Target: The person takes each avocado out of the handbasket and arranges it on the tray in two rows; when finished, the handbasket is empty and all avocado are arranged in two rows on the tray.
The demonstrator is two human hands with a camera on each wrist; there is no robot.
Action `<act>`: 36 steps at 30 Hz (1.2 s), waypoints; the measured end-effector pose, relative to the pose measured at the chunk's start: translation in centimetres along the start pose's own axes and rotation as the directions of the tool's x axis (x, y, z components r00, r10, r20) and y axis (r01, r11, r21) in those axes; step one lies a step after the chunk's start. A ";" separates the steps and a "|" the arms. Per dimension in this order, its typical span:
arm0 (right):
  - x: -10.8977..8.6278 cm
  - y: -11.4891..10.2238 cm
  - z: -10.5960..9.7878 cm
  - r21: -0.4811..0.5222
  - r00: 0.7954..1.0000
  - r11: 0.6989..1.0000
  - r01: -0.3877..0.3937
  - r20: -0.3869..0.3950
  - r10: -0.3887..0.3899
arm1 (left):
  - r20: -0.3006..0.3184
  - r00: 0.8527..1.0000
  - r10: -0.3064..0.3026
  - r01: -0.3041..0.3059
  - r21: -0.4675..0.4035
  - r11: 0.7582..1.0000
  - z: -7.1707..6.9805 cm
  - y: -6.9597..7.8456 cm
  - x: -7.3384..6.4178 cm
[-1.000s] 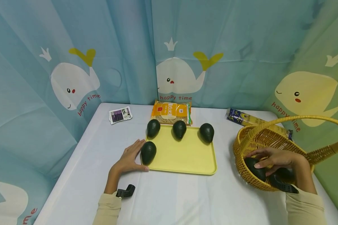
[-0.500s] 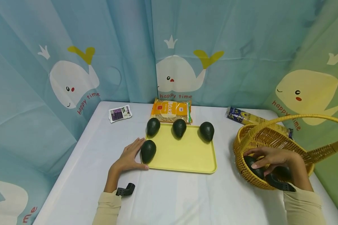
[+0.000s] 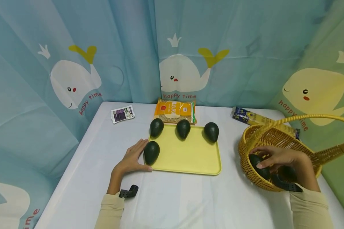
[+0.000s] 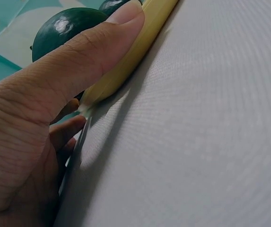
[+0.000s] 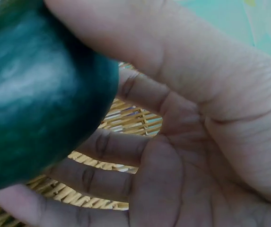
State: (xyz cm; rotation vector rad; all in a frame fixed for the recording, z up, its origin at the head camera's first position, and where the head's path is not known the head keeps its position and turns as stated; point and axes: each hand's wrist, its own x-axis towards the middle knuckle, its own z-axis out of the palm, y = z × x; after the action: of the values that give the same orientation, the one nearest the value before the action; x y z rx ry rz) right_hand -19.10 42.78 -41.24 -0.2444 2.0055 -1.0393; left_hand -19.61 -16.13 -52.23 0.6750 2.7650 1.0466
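Inside the wicker basket (image 3: pixel 247 178), my right hand (image 3: pixel 286 159) grips a dark green avocado (image 3: pixel 258 168). The right wrist view shows the thumb over this avocado (image 5: pixel 40 99) and the fingers curled under it. Another dark avocado (image 3: pixel 287 173) lies in the basket, partly covered by the wrist. My left hand (image 3: pixel 132 159) rests at the near left corner of the yellow tray (image 3: pixel 186 156), thumb along the front edge, fingers along the left side. One avocado (image 3: pixel 152 152) sits beside that hand; three more, including the far right avocado (image 3: pixel 211 132), line the tray's far edge.
An orange bag of grain (image 3: pixel 175 111) lies behind the tray. To the far left is a small white and purple packet (image 3: pixel 122 114). A long blue and yellow package (image 3: pixel 250 116) lies partly behind the basket, whose tall handle (image 3: pixel 312 117) arches over it. Printed curtains (image 3: pixel 132 63) surround the table.
My right hand has shifted slightly in the basket and its fingers have closed further round the avocado. The left hand stays at the tray corner. The head view has tilted slightly.
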 end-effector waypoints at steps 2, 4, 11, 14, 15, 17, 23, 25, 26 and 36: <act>-0.1 0.0 -0.1 0.005 1.000 1.000 0.008 -0.008 -0.008 | -0.001 1.000 -0.001 0.001 0.000 1.000 0.0 0.0 0.0; -0.1 0.1 -0.3 0.015 1.000 1.000 0.020 -0.010 -0.020 | -0.001 1.000 -0.001 0.001 0.003 1.000 0.1 -0.1 0.1; -0.2 0.2 -0.8 0.038 0.999 0.998 0.048 -0.025 -0.047 | -0.007 1.000 0.005 -0.005 0.002 1.000 0.1 -0.1 0.2; -0.4 0.1 -0.8 0.025 0.998 0.998 0.054 -0.039 -0.053 | -0.005 1.000 0.004 -0.004 0.004 1.000 0.0 -0.1 0.2; -0.5 0.1 -0.7 0.018 0.997 0.998 0.056 -0.045 -0.055 | -0.004 1.000 0.003 -0.003 0.004 1.000 0.1 -0.1 0.2; -0.6 0.2 -0.7 0.001 0.996 0.998 0.062 -0.065 -0.062 | -0.003 1.000 0.003 -0.003 0.001 1.000 0.1 -0.1 0.2; -0.9 0.5 -0.7 -0.015 0.987 0.997 0.078 -0.139 -0.079 | -0.001 1.000 -0.005 0.005 -0.004 1.000 0.1 0.0 0.1; -1.1 0.5 -0.7 0.002 0.983 0.997 0.079 -0.166 -0.078 | 0.001 1.000 -0.007 0.007 -0.007 1.000 0.1 0.0 0.0; -1.1 0.5 -0.7 0.019 0.981 0.996 0.083 -0.177 -0.078 | 0.001 1.000 -0.008 0.008 -0.009 1.000 0.1 0.0 0.0; -1.6 0.5 0.3 0.066 0.937 0.974 0.215 -0.294 -0.187 | -0.002 1.000 -0.005 0.005 -0.001 1.000 0.1 0.0 0.0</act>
State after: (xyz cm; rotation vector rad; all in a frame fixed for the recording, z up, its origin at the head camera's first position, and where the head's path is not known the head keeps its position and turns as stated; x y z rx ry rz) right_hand -17.77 43.74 -40.70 -0.2644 2.2142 -1.3641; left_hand -19.62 -16.06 -52.28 0.6665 2.7663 1.0472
